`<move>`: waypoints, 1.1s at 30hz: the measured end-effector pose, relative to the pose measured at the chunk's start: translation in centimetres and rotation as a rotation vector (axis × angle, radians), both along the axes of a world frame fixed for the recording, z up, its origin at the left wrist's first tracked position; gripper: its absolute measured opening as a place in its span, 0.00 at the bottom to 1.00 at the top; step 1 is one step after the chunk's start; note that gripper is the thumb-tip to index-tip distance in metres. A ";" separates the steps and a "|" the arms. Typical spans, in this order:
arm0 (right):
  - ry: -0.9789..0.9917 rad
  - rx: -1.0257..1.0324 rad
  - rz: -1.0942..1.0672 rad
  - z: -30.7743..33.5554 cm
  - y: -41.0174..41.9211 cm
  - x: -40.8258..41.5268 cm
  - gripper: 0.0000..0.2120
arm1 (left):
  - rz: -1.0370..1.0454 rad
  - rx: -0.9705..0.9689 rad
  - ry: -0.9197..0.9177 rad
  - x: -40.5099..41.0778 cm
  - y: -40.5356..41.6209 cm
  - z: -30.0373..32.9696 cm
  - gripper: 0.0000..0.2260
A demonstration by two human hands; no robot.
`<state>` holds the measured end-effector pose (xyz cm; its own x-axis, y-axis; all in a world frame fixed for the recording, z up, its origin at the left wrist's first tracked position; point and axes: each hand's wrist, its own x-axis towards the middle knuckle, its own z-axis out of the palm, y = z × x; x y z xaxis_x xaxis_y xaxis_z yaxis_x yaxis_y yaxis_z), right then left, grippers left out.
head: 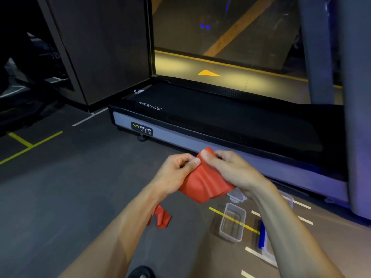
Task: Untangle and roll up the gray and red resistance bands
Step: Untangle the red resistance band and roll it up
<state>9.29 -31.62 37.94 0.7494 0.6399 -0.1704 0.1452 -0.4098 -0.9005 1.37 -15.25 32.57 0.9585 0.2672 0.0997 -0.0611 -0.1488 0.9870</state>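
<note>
**A:** Both hands up in front of the chest, and between them a thin, crumpled sheet of red rubbery resistance band (202, 183). What is the left hand (176, 173) doing?

**B:** It pinches the band's upper left edge, thumb pressed against curled fingers. The right hand (230, 169) grips the top of the same sheet, fingers folded over the edge, with a red corner poking up above the knuckles.

**A:** So both are clamped on the band, held in the air above the dark grey gym floor (70, 193).

**B:** Yes, and the sheet sags in folds below the hands. A twisted red tail hangs lower, showing beneath the left forearm.

**A:** Any sign of the grey band?

**B:** I cannot make it out here.

**A:** What is around them?

**B:** A clear rectangular plastic box (232, 224) sits on the floor under the right forearm, across a yellow floor line. Just beside it, a clear container with a blue part (262, 235), partly hidden by the arm. Beyond the hands runs a black treadmill with a silver side rail (210, 121), its near edge close to the band.
</note>
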 end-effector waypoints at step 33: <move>0.208 0.146 -0.169 0.4 0.5 -0.3 0.20 | 0.016 -0.045 -0.051 0.2 -0.4 0.4 0.11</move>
<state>8.95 -31.17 38.30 0.8063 0.5379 -0.2462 -0.1074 -0.2761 -0.9551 1.58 -15.62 32.95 0.9479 0.2879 0.1362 -0.1097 -0.1061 0.9883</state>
